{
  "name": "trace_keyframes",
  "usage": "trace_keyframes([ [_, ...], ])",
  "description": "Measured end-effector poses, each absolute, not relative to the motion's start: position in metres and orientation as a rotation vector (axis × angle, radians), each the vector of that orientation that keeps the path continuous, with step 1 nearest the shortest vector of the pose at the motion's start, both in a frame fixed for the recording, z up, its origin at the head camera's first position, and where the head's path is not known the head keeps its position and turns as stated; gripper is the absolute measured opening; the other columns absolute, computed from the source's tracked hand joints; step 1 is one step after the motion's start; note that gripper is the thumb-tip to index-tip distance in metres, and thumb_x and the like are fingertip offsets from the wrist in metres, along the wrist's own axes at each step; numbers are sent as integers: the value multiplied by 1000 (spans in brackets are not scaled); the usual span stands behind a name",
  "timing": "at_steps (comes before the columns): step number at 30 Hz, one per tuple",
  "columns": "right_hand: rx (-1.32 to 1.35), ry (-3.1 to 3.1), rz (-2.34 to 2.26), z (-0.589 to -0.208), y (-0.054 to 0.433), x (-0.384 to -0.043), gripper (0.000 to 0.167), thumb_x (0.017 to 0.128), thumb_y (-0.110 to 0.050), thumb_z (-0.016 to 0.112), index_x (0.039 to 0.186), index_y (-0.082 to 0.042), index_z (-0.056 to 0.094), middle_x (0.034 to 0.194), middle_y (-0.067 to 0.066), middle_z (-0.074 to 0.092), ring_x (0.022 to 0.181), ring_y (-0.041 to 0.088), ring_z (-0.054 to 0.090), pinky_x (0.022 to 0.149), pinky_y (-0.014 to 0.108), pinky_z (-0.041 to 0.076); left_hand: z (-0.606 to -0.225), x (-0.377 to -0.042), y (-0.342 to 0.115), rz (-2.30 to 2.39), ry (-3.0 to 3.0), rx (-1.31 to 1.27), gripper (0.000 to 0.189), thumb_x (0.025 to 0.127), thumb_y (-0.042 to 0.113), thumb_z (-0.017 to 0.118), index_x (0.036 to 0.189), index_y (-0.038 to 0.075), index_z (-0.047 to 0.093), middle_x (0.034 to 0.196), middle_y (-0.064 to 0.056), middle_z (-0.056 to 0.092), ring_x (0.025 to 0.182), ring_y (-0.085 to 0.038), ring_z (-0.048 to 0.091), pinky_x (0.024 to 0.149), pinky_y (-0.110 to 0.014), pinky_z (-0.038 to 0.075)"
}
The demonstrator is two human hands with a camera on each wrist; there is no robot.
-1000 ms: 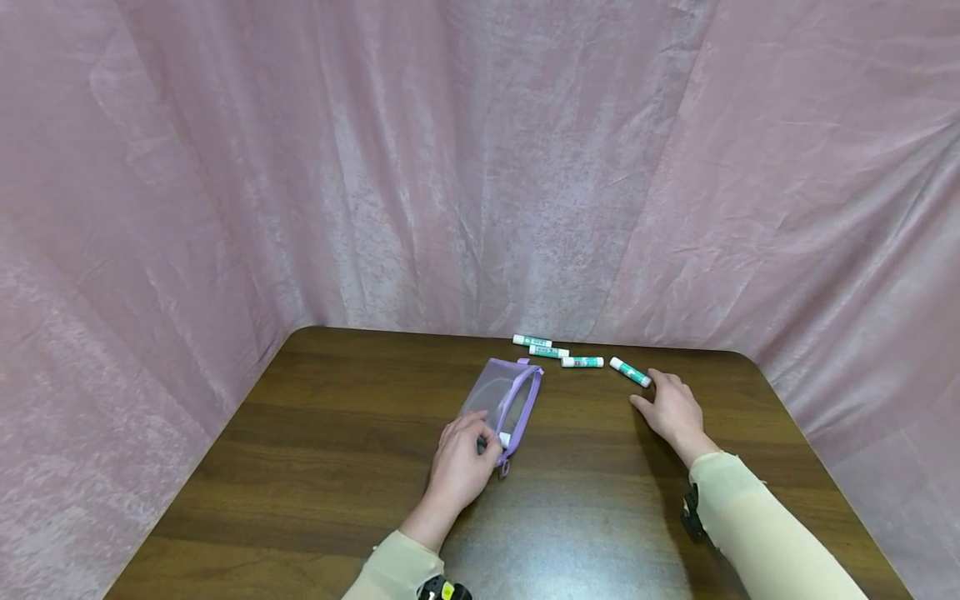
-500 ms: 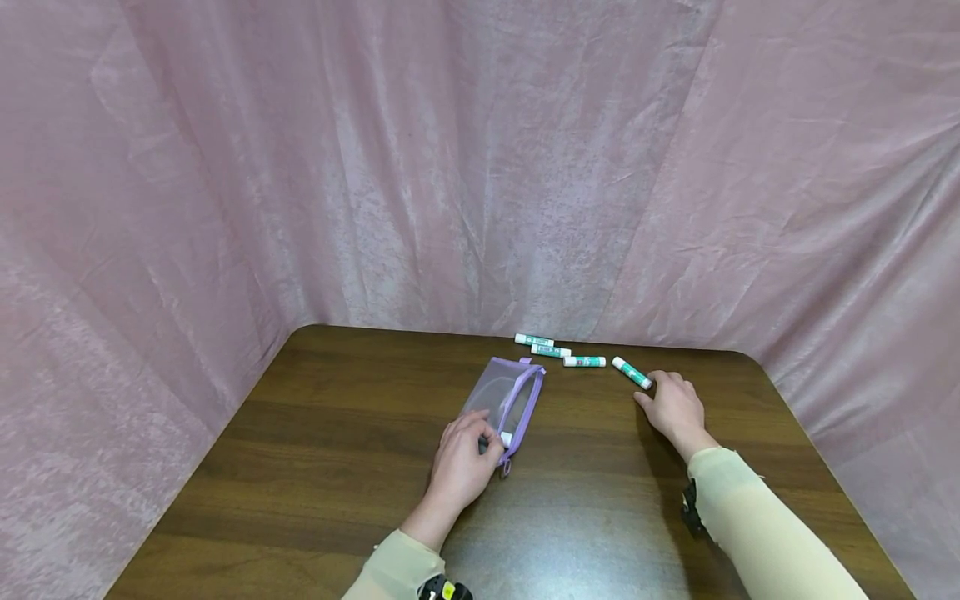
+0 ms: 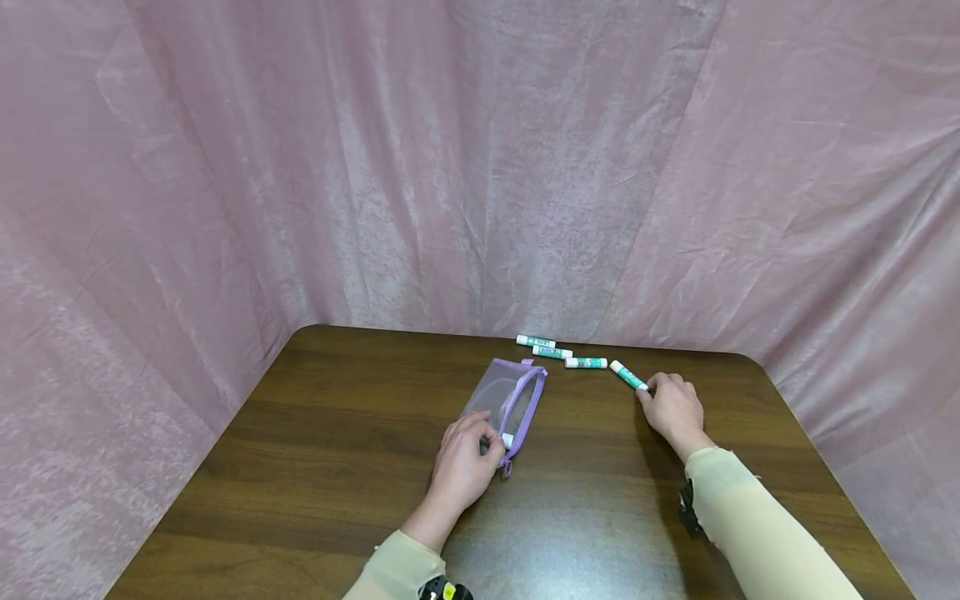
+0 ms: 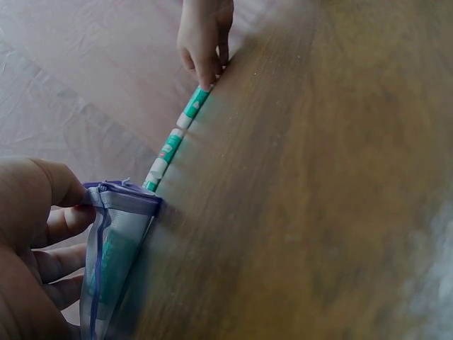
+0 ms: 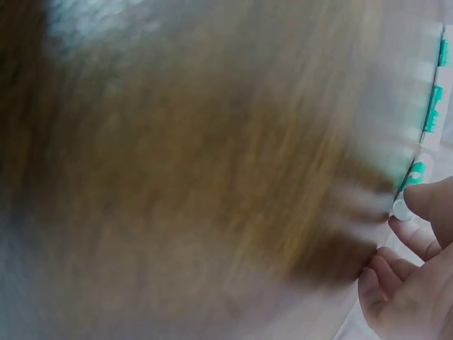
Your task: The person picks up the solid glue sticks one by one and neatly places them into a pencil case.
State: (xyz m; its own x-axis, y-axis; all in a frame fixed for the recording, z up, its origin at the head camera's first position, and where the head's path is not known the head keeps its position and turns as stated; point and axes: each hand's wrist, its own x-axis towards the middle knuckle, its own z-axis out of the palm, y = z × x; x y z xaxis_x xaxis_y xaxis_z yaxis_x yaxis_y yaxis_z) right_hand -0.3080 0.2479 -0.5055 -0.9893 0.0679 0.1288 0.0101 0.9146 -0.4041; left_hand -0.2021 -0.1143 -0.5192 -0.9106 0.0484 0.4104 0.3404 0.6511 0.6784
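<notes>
With thumb and fingers my left hand (image 3: 463, 462) pinches the zip edge of a purple-trimmed mesh pouch (image 3: 489, 388), which lies unzipped on the table. Inside the pouch a green-and-white stick (image 4: 113, 265) shows through the mesh, its white end at the opening. To the right, my right hand (image 3: 675, 411) pinches the near end of a glue stick (image 3: 627, 374), green with white ends, lying slanted on the tabletop. In the right wrist view the thumb (image 5: 428, 202) covers part of that glue stick (image 5: 414, 174); the other fingers curl below.
Several more glue sticks lie near the far edge: one (image 3: 586, 363) beside the held one, another (image 3: 552, 352) behind the pouch, and one (image 3: 536, 341) farthest back. A pink curtain (image 3: 480, 167) hangs behind the brown wooden table (image 3: 300, 467).
The right hand has come in slightly, and its thumb and fingers have closed on the glue stick's near end. That stick has shifted a little. The left hand stays on the pouch.
</notes>
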Motion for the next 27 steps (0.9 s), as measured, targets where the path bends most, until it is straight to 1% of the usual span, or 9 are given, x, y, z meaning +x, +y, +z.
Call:
trace_keyframes([
  [7, -66, -2944, 629, -504, 249, -309, 29, 107, -23, 64, 117, 4, 68, 131, 34, 61, 118, 54, 56, 93, 68, 51, -519, -202, -114, -1151, -2516, -309, 18, 91, 6, 70, 76, 14, 64, 136, -20, 73, 137, -46, 61, 121, -60, 42],
  [11, -62, -2944, 629, -505, 249, -309, 29, 106, -23, 66, 115, 4, 68, 129, 34, 61, 117, 55, 56, 95, 67, 50, -519, -202, -114, -1143, -2507, -316, 17, 90, 6, 70, 76, 14, 64, 135, -21, 74, 136, -47, 62, 120, -61, 42],
  [17, -55, -2936, 625, -504, 248, -308, 29, 106, -24, 66, 114, 4, 68, 128, 33, 61, 115, 54, 56, 96, 66, 50, -519, -202, -113, -1141, -2507, -309, 16, 90, 6, 69, 76, 13, 66, 136, -21, 74, 134, -44, 64, 119, -59, 43],
  [27, -74, -2921, 645, -504, 251, -306, 25, 105, -20, 65, 110, 5, 67, 125, 33, 62, 115, 54, 57, 93, 66, 51, -519, -203, -113, -1155, -2518, -313, 17, 91, 6, 69, 77, 14, 65, 137, -21, 73, 136, -46, 62, 120, -61, 42],
])
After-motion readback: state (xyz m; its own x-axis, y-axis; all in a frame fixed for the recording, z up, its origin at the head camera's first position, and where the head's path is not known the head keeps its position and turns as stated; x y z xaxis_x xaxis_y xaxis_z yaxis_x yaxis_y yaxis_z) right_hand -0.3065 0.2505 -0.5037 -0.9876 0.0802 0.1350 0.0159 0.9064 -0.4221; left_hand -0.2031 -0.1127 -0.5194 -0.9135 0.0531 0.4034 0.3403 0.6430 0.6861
